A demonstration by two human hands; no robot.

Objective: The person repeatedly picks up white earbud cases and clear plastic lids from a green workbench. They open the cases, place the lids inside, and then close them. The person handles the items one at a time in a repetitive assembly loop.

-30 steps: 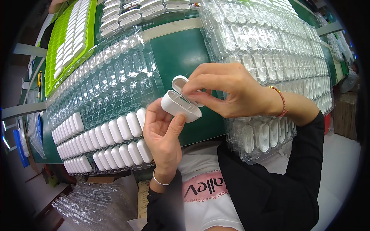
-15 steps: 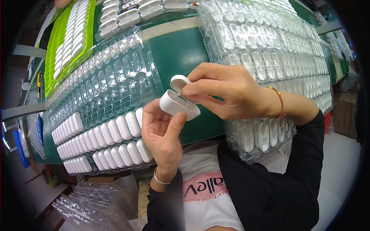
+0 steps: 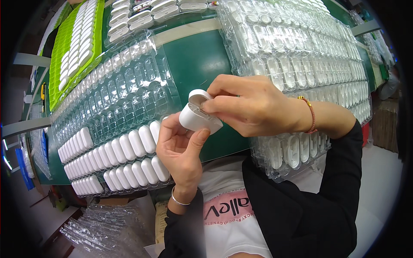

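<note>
OK, left hand has the white case gripped near its lower edge: thumb pressed on the near face, fingers wrapped behind. Right hand is at the case's open mouth, fingers bent and bunched together, tips up against the inside of the flipped-up lid. Tips partly hidden, so can't tell if they're pinching the lid or some small part in there.

Case is held up in front of the torso, over the green tabletop, between the two tray areas, tilted with its opening facing up and toward the right hand. Inside of it mostly covered by the fingers.

On the wrists: silver bangle left, red braided bracelet right. Black sleeves on both arms, white printed shirt below.

Left of the hands: clear tray, near rows filled with white rounded pieces, far rows bare. Right: tall stack of clear trays, pockets holding white shells, partly under the right forearm. Farther out: tray of open white cases at the top, lime-green tray with white pieces at upper left. Bottom left, below table level: pile of clear plastic.
</note>
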